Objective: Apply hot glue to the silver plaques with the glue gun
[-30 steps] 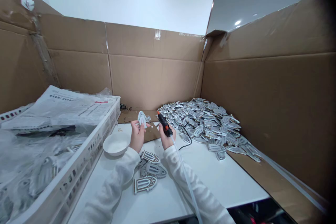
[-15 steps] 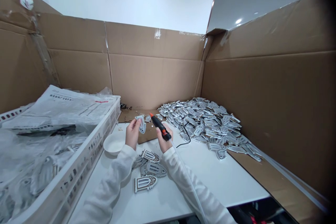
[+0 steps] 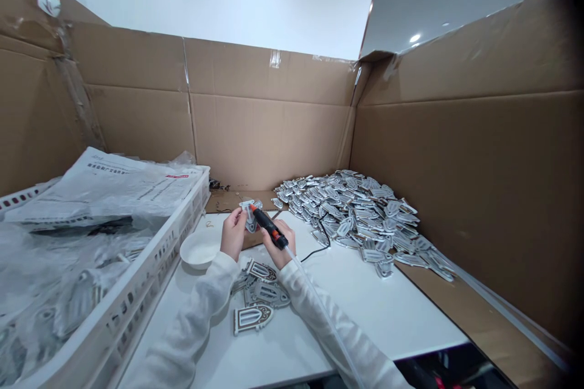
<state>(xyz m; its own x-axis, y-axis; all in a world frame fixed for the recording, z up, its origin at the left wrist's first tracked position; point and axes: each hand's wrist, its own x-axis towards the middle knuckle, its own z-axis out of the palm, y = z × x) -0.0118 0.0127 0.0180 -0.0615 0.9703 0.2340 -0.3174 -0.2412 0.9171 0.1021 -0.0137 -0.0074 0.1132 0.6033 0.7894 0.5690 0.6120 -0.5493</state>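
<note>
Between the fingertips of my left hand (image 3: 233, 234) is a small grey-and-white arched window-shaped piece (image 3: 247, 204), held upright. My right hand (image 3: 283, 244) is closed around a black hot glue pen (image 3: 268, 225) whose orange tip is at the upper part of the piece; whether it touches, I cannot tell. A long whitish strand (image 3: 314, 295) trails from the pen's back end along my right forearm. Below my hands, several similar arched pieces (image 3: 253, 317) lie overlapping on the white table (image 3: 365, 316), some showing brown scroll patterns.
A large heap of the same pieces (image 3: 351, 206) lies at the back right. A white bowl (image 3: 198, 250) stands left of my hand, beside a white basket (image 3: 150, 279) with bagged pieces and papers. Cardboard walls (image 3: 269, 134) surround the table. A black cord (image 3: 322, 249) curves near the heap.
My right hand has moved left, bringing the glue pen's tip to the piece. My left hand has shifted slightly right and turned the piece.
</note>
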